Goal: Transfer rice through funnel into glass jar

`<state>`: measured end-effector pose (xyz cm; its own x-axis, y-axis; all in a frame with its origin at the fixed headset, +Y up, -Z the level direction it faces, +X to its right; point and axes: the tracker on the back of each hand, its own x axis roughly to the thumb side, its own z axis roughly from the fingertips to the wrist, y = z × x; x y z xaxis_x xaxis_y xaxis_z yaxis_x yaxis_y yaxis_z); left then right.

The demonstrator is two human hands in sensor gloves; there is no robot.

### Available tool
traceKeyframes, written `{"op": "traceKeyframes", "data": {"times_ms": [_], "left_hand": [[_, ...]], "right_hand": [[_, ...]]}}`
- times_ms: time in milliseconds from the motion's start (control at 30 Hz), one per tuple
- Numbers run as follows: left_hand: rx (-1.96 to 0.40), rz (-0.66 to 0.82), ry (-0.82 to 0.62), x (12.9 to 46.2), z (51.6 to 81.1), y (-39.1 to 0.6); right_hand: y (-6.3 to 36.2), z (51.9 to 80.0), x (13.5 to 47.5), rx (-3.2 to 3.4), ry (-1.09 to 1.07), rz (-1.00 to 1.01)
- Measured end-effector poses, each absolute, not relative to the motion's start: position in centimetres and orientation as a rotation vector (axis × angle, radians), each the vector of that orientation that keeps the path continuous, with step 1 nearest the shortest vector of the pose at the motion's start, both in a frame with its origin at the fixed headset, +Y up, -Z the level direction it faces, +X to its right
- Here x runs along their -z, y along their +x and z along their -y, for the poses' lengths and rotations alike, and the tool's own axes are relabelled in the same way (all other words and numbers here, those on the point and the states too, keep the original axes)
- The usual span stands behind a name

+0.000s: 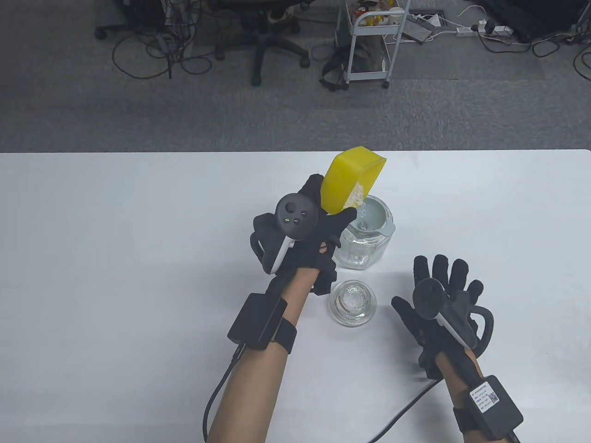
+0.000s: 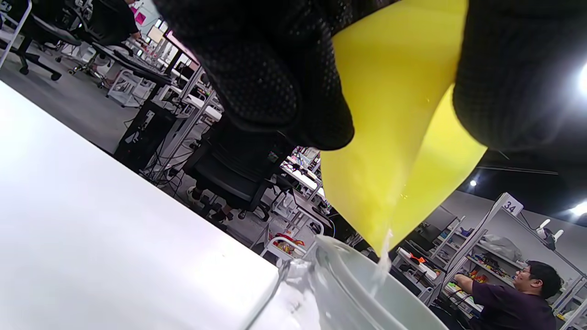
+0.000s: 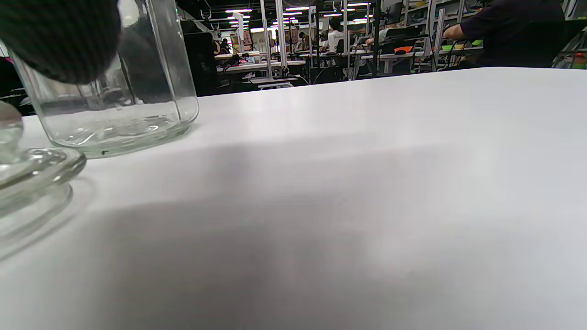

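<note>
My left hand (image 1: pixel 318 217) grips a yellow bowl (image 1: pixel 348 177) and holds it tilted over the glass jar (image 1: pixel 364 240). A pale funnel (image 1: pixel 371 217) sits in the jar's mouth. White rice (image 1: pixel 358 193) lies at the bowl's lower lip and runs down into the funnel. In the left wrist view the gloved fingers (image 2: pixel 275 82) clasp the yellow bowl (image 2: pixel 394 137), and a thin stream of rice (image 2: pixel 383 263) falls into the funnel (image 2: pixel 367 293). My right hand (image 1: pixel 443 300) rests flat on the table, fingers spread, holding nothing, right of the jar. The jar (image 3: pixel 114 101) shows at the right wrist view's left.
A glass lid (image 1: pixel 353 302) lies on the white table (image 1: pixel 115 254) just in front of the jar, between my two hands; it also shows in the right wrist view (image 3: pixel 27 174). Beyond the table's far edge are an office chair (image 1: pixel 263 41) and a white cart (image 1: pixel 369 46).
</note>
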<state>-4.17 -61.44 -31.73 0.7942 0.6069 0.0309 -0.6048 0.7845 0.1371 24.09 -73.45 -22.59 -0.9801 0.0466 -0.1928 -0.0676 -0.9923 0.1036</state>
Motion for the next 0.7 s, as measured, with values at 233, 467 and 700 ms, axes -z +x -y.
{"op": "traceKeyframes", "data": {"times_ms": [233,467,700], "left_hand": [[-0.596,0.019,0.175,31.34,61.22,-3.77],[-0.616,0.041,0.186,31.16,61.49,-3.64],[-0.613,0.041,0.185,31.15,61.50,-3.55]], "right_hand": [[24.12,73.52,22.56,-3.058,-0.296,-0.195],[24.13,73.58,22.62,-3.041,-0.270,-0.183],[24.17,73.55,22.59,-3.036,-0.276,-0.192]]}}
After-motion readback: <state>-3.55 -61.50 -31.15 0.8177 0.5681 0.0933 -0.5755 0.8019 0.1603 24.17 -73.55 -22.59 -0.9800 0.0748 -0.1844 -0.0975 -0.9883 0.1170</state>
